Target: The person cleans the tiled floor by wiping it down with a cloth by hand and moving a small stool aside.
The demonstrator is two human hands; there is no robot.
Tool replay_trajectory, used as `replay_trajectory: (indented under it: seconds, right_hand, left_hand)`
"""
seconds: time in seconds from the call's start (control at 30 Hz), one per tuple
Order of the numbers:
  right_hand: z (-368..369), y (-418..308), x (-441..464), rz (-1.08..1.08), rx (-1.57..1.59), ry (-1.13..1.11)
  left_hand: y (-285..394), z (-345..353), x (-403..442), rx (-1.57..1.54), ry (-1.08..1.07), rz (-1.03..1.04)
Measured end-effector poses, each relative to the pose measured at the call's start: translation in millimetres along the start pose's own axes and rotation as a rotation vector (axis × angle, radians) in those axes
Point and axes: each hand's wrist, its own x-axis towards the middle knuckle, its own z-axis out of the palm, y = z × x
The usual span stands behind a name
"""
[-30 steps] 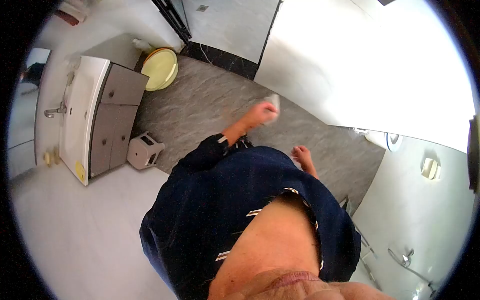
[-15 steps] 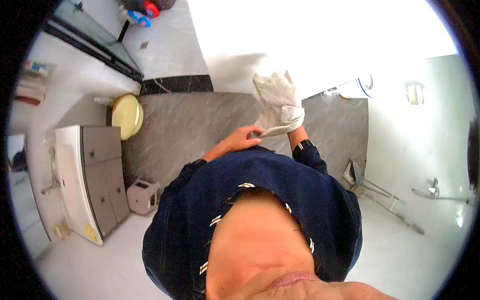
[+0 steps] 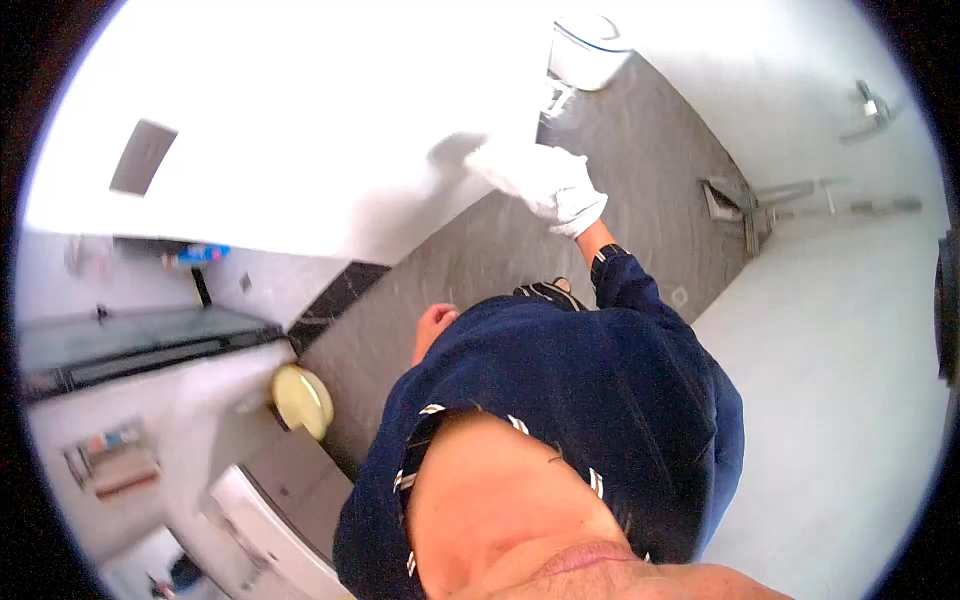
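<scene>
On my head-camera feed I find the person's right hand [image 3: 577,203] raised ahead of the body and covered to the wrist by an off-white, soft fabric cloth [image 3: 545,183], worn mitt-like. The cloth's far end overlaps a broad, flat, bright white panel [image 3: 300,150] in my view, with a grey shadow beside it; whether the two touch, I cannot confirm. The fingers are hidden under the fabric, so I cannot tell how firm or how wide that grip is. The left hand [image 3: 435,318] hangs low near the torso, fingers seemingly curled; it is blurred, and I see nothing in it. I note a pale yellow, round basin [image 3: 303,400] on the grey, stone-patterned floor [image 3: 640,160], well apart from the cloth. In my judgement, the step in hand is positioning the covered hand alongside the panel. The next move, I assess, calls for keeping the fabric seated over the fingers and the palm square to the surface, since the loose far end could fold or slip.
</scene>
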Motion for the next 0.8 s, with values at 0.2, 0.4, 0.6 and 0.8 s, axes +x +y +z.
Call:
replay_trajectory:
  seconds: [0.2, 0.4, 0.6, 0.8]
  right_hand:
    - [-171, 15, -75, 0.159, -0.826, 0.430]
    - [-233, 50, -171, 0.534, -1.144, 0.617]
    - [-239, 56, -205, 0.653, -1.059, 0.650]
    - [-225, 74, -196, 0.632, -0.949, 0.592]
  left_hand:
    - [29, 20, 56, 0.212, -0.094, 0.018]
    - [42, 21, 89, 0.369, -0.305, 0.040]
    - [66, 51, 136, 0.542, -0.614, 0.028]
    - [84, 83, 173, 0.689, -0.859, 0.005]
